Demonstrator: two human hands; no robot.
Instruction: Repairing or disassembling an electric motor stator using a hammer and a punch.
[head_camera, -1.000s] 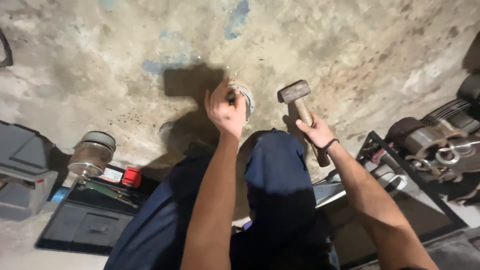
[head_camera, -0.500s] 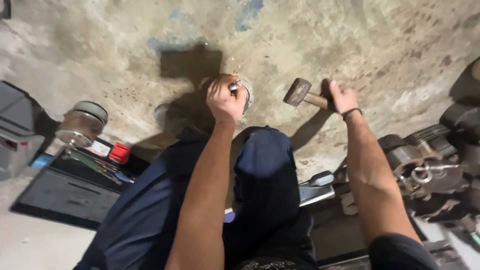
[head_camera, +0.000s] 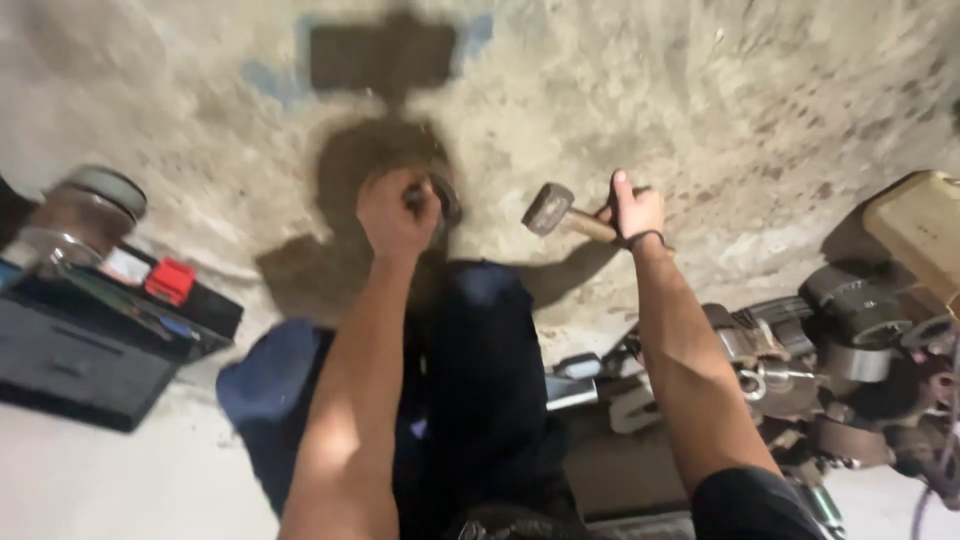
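My left hand (head_camera: 395, 212) is closed around a small round metal part (head_camera: 442, 198) held against the stained concrete floor (head_camera: 720, 90), just beyond my knee in dark blue trousers (head_camera: 470, 380). My right hand (head_camera: 632, 208) grips the wooden handle of a hammer (head_camera: 562, 214), whose dark head points left toward the metal part with a gap between them. A dark band sits on my right wrist. Most of the metal part is hidden by my fingers.
An open black toolbox (head_camera: 95, 335) with a red item (head_camera: 170, 280) lies at the left, with a metal canister (head_camera: 85, 205) behind it. Engine parts and metal pieces (head_camera: 830, 370) crowd the right, beside a beige container (head_camera: 920, 230).
The hammer was raised to the right and now its head has swung left, closer to the metal part. The view has shifted, and my left hand stays on the part.
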